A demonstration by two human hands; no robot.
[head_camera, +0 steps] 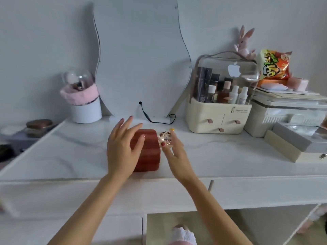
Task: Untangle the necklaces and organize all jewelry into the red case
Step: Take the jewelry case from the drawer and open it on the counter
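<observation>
- The red case (147, 149) lies closed on the white desktop (230, 156), near the front edge and about midway between the 2 forearms; its long axis runs away from the person, toward the mirror (141, 59).
- The left hand (123, 147) sits over the case's left side with fingers spread and fairly straight; the fingertips reach onto the lid, but whether they press it or only hover I cannot tell. It grips nothing.
- The jewelry (165, 137), a small glittering tangle, lies just beside the case's far right corner.
- The right hand (174, 149) is at that tangle, its thumb and fingers closing around the clump; the blur hides whether it is lifted off the desktop or only touched.
- The relation that matters: the jewelry is on the case's right, under the right hand, while the case is under the left.
- My judgement: the lid has to come up first, and the left hand is nearer for that; the chains stay knotted for now.
</observation>
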